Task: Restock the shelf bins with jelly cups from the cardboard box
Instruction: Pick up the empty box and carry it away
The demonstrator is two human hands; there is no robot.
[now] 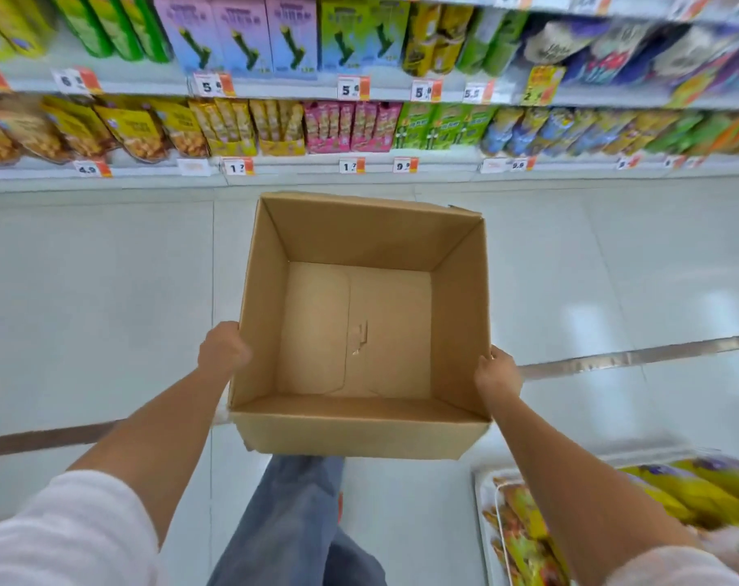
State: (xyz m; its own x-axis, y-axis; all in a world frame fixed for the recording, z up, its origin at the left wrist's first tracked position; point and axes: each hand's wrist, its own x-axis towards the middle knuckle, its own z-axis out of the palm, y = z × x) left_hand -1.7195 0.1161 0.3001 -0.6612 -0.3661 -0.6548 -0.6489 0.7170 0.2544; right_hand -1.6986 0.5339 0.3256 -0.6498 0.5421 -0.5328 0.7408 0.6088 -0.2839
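I held the cardboard box (359,332) between my left hand (222,348) and right hand (496,374), each gripping a side wall; it was empty, so I judged restocking done.

Matt brown cardboard box (361,327); glossy pale tiled floor (97,298).

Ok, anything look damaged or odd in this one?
Yes: the cardboard box, held at its sides by the left hand and right hand, is empty, and its bottom flap has a small tear near the middle.
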